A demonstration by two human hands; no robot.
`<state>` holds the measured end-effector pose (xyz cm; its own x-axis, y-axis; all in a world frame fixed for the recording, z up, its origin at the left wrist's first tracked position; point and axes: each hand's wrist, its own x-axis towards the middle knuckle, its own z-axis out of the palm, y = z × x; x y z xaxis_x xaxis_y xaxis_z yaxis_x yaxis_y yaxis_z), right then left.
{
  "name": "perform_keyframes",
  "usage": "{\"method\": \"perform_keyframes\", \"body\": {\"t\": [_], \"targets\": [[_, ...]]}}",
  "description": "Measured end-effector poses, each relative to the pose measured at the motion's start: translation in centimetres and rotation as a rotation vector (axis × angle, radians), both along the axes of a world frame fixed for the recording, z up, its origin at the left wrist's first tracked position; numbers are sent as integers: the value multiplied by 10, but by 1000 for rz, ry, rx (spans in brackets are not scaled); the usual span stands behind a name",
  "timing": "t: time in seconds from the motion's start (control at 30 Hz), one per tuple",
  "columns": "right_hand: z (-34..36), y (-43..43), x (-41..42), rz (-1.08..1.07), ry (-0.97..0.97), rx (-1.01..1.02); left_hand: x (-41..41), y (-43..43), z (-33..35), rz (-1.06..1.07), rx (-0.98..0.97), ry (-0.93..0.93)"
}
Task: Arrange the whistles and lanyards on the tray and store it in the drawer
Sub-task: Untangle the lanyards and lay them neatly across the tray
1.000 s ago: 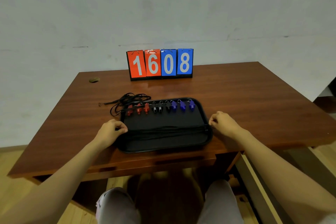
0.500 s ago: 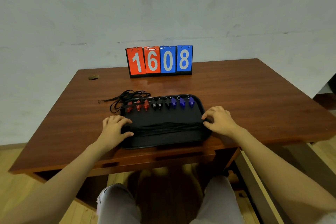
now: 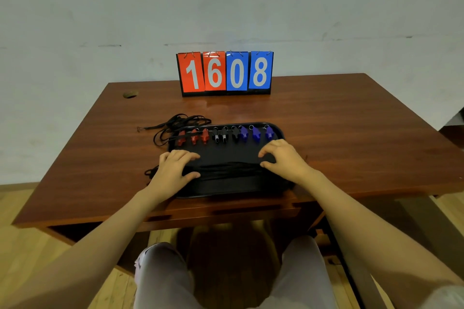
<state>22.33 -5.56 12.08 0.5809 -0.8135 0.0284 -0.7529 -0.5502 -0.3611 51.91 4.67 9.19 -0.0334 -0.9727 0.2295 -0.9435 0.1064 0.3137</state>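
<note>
Tray [image 3: 226,184] sits on the table [image 3: 351,145], near edge. Left hand [image 3: 173,170] at nine o'clock, right hand [image 3: 281,160] at three, fingers [image 3: 187,155] spread loose, pressing the limp lanyards [image 3: 226,167] flat; whistles [image 3: 223,134] line twelve. Light, stiff tray, I'd say: take its short ends.

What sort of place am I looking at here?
Likely a sports office or gym storeroom: a flip scoreboard stands on a wooden desk behind a tray of red, black and blue whistles.

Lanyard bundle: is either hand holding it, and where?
Left hand covers the lanyard bundle at its left end, right hand at its right; grip or press cannot be told.
</note>
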Motion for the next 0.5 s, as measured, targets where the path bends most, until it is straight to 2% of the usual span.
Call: {"method": "perform_keyframes", "body": {"t": [0.23,0.5], "targets": [[10,-16,79,115,-68,101,18,-35,16,228,-12,162],[29,-67,184,241,-47,150,101,-77,20,526,160,217]]}}
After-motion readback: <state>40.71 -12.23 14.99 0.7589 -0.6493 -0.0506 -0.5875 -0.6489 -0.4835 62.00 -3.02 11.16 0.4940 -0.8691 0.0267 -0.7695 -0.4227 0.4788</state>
